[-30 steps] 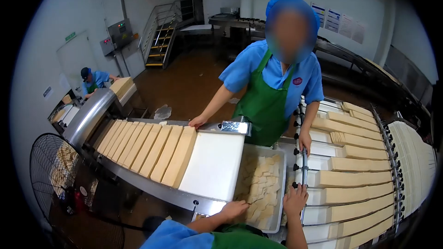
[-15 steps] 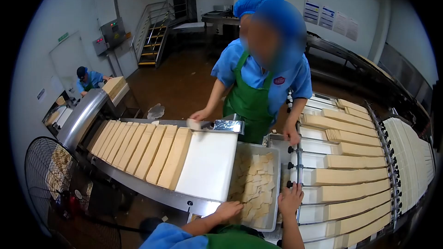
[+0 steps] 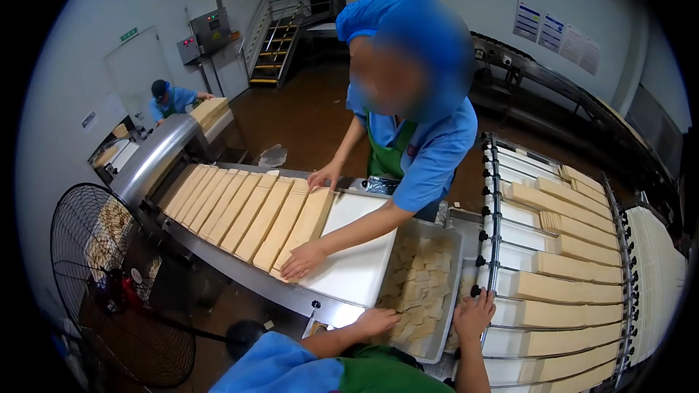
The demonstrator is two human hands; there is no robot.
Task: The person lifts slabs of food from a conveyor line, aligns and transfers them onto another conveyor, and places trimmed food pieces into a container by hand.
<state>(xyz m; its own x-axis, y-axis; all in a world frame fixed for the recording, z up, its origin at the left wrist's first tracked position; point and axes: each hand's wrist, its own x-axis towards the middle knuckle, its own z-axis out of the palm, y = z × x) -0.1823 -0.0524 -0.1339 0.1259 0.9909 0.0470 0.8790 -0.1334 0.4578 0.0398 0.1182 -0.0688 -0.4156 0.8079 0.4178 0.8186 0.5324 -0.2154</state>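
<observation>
My left hand (image 3: 378,321) is over the near left part of a white bin (image 3: 453,284) of broken pale pieces (image 3: 419,287). Its fingers are curled together, and anything in them is too small to name. Fingers apart, my right hand (image 3: 473,314) rests between the bin and the metal rail (image 3: 494,247) of the right conveyor, holding nothing. On the left conveyor (image 3: 357,266), long rows of stacked pale sheets (image 3: 273,218) lie side by side. A co-worker's two hands touch the two ends of the rightmost row (image 3: 309,222).
The co-worker (image 3: 429,131) in a blue cap leans across the left conveyor. More stacked rows (image 3: 571,284) lie between rods on the right conveyor. A black fan (image 3: 120,284) stands at the lower left. Another person (image 3: 171,98) works at the far left.
The co-worker has leaned over the left conveyor, moving one hand from the right conveyor's rail to the near end of the rightmost row. My hands stay near the bin. The view has shifted.
</observation>
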